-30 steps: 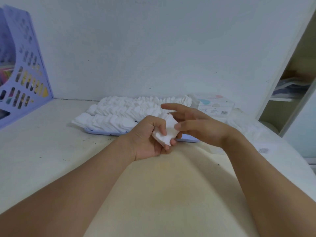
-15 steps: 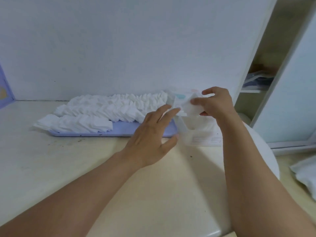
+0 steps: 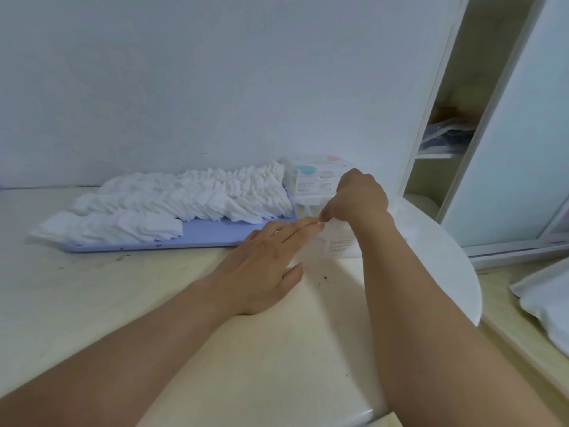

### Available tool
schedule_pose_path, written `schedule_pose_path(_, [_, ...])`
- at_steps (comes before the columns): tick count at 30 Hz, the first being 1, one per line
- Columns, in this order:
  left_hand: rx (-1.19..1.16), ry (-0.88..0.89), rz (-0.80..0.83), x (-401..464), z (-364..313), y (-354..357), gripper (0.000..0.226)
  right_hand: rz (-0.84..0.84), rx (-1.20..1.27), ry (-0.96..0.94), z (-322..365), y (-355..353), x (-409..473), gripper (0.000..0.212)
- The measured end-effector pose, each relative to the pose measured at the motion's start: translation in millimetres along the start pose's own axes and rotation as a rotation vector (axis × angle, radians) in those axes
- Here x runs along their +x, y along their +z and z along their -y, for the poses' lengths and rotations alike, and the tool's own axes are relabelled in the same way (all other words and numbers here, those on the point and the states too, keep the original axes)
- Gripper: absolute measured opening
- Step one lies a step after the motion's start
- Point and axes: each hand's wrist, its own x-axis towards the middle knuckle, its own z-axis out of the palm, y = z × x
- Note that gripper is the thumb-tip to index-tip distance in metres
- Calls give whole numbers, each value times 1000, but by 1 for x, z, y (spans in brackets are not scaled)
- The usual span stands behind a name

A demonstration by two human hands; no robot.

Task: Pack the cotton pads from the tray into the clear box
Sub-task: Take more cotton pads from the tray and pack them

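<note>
White wall [image 3: 215, 87] behind, cream tabletop [image 3: 154, 303] in front of it. Open cabinet [image 3: 443, 143] past the tabletop's right edge, stuff on its shelves too blurred to identify.

Lavender tray [image 3: 209, 234] sits along the tabletop's back edge, left of centre. Cotton pads [image 3: 184, 201] fill most of it in overlapping rows; front right part of the tray is bare.

Clear box [image 3: 335, 241] sits just beside the tray's right end, near the back right corner of the tabletop, printed label on its front. Behind it, against the wall, a white carton [image 3: 314, 177] with blue and pink marks.

Left hand [image 3: 264, 266] palm down, fingers straight, holds nothing; fingertips reach the box's left side. Contact likely, can't confirm.

Right hand [image 3: 360, 195] over the box, knuckles up, fingers curled downward, thumb and forefinger pinched at the box's top edge. A bit of white shows at the pinch; can't tell whether it's a pad or the box rim.

Dark specks on the tabletop in front of the box.
</note>
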Motion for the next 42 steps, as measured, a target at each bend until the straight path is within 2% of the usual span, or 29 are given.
schedule_pose_path(2, [13,-3,-1,0,0,2,66,-41,-132,22,1,3,2,68])
schedule_pose_path(4, [16,-6,-6,0,0,3,66,-54,-240,32,1,8,3,82])
schedule_pose_path(7, [10,-7,-6,0,1,4,66,101,-279,71,0,15,4,105])
schedule_pose_path(9, [14,3,-10,0,1,4,66,171,-282,114,-1,18,6,101])
schedule_pose_path(13, [26,16,-17,1,3,5,66,194,-280,116,3,16,4,85])
schedule_pose_path(15, [-13,25,-23,-1,4,5,66,196,-244,88,4,9,-1,90])
schedule_pose_path(16, [-73,14,-49,1,4,4,65,138,-208,60,4,2,-4,92])
schedule_pose_path(18, [-233,-91,-239,3,12,-10,59,-126,-13,-92,13,-7,-13,81])
schedule_pose_path(20, [-252,-227,-536,2,31,-36,46,-371,396,-339,35,-8,-34,50])
schedule_pose_path(21, [-192,-294,-642,-1,42,-50,40,-361,556,-446,48,-4,-47,34])
schedule_pose_path(22, [-125,-373,-711,-8,57,-65,36,-272,640,-532,64,4,-61,22])
schedule_pose_path(24, [-5,-568,-733,-36,87,-91,34,10,638,-618,95,32,-91,12])
schedule_pose_path(26, [118,-740,-663,-65,112,-106,42,184,591,-660,118,59,-108,17])
schedule_pose_path(29, [265,-909,-528,-100,137,-119,63,217,497,-635,155,79,-112,37])
schedule_pose_path(31, [215,-1026,-551,-119,145,-121,75,170,330,-609,182,87,-111,56])
schedule_pose_path(33, [45,-1140,-631,-133,148,-116,83,144,213,-561,203,95,-114,68])
schedule_pose_path(35, [-159,-1225,-674,-141,153,-107,87,137,170,-536,218,107,-119,70])
schedule_pose_path(37, [-307,-1238,-687,-141,159,-103,89,101,149,-538,223,116,-119,64])
schedule_pose_path(39, [-360,-1208,-674,-140,163,-101,88,59,136,-559,222,119,-116,55])
schedule_pose_path(42, [-344,-1182,-649,-140,166,-98,83,22,87,-600,223,119,-110,54])
